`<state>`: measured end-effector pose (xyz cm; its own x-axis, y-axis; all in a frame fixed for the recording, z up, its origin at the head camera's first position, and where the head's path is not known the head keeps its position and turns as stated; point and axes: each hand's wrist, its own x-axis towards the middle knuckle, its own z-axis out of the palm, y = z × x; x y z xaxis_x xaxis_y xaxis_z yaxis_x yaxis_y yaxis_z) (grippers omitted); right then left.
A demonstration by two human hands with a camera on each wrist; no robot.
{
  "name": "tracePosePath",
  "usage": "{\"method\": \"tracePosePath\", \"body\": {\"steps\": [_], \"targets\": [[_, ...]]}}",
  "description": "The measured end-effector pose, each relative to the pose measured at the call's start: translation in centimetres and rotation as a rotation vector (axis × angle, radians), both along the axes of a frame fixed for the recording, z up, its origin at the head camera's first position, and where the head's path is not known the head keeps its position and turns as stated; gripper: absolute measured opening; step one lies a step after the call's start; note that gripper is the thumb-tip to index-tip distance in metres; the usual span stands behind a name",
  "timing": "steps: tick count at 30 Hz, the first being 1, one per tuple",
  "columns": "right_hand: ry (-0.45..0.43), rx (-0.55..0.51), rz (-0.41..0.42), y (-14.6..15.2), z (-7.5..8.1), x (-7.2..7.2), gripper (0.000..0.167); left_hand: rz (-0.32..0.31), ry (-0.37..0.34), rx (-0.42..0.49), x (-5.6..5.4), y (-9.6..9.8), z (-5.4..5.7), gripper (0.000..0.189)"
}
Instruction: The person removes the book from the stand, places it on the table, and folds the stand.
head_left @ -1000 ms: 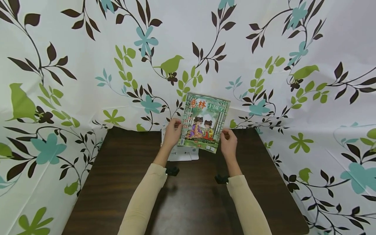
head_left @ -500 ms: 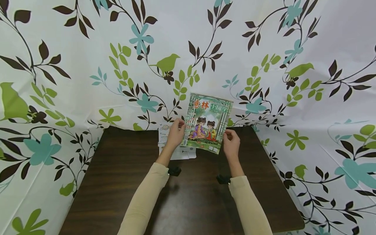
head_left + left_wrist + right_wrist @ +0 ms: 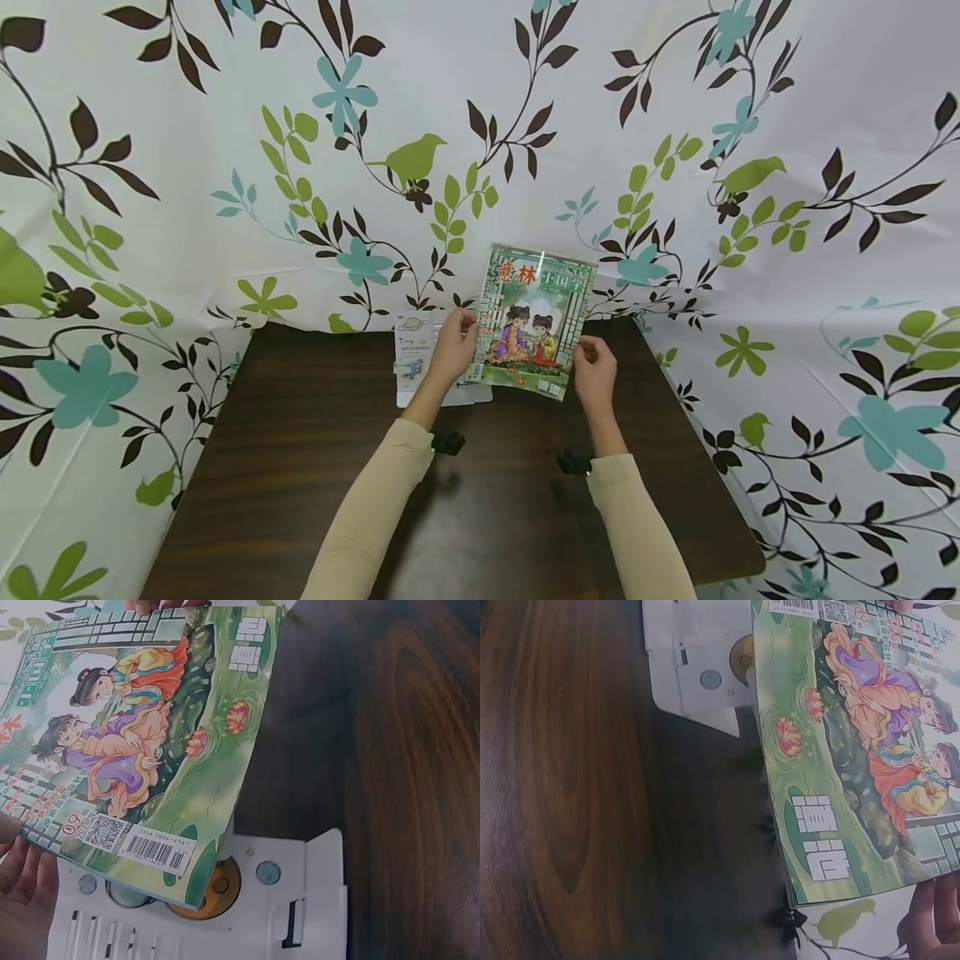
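A magazine [image 3: 532, 321] with a green cover and two drawn children is held up, tilted, above the back of the table. My left hand [image 3: 454, 343] pinches its left edge; in the left wrist view those fingers [image 3: 30, 881] curl under the spine side near the barcode. At the opposite edge my right hand [image 3: 595, 371] grips the lower right side, thumb in front. In the right wrist view the right fingers [image 3: 934, 915] reach behind the cover. Behind and below the magazine lies a white printed board [image 3: 411, 358] reading "Tiny universe", partly hidden by it and the left hand.
The dark wooden table [image 3: 300, 467] ends against a hanging cloth [image 3: 420, 75] patterned with leaves, birds and flowers. In the left wrist view the white board shows slots and coloured discs [image 3: 268, 872]. Black wrist cameras [image 3: 448, 442] sit under both wrists.
The head view has shifted, so the cloth and table slide left in it. Both hands still hold the magazine, which now sits slightly farther right of the white board, uncovering more of its left part.
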<state>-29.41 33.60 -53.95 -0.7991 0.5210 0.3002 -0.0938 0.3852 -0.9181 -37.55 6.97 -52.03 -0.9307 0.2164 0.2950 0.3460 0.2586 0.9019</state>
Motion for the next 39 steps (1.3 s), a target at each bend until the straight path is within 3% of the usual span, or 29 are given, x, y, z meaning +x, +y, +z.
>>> {"method": "tracePosePath", "body": {"steps": [10, 17, 28, 39], "targets": [[-0.026, -0.001, -0.033, 1.8, -0.7, 1.1, 0.022, -0.042, -0.041, 0.02, 0.4, 2.0, -0.6, 0.016], [-0.054, -0.017, -0.067, 2.3, -1.3, 1.9, 0.023, -0.043, -0.027, -0.007, 0.4, 2.9, -1.3, 0.015], [-0.057, -0.017, -0.043, 3.3, -1.6, 2.8, 0.024, -0.059, -0.078, -0.033, 1.2, 3.7, -1.7, 0.02], [-0.094, -0.037, -0.041, 4.2, -1.8, 3.6, 0.027, -0.094, -0.134, -0.078, 1.3, 4.6, -2.2, 0.022]]}}
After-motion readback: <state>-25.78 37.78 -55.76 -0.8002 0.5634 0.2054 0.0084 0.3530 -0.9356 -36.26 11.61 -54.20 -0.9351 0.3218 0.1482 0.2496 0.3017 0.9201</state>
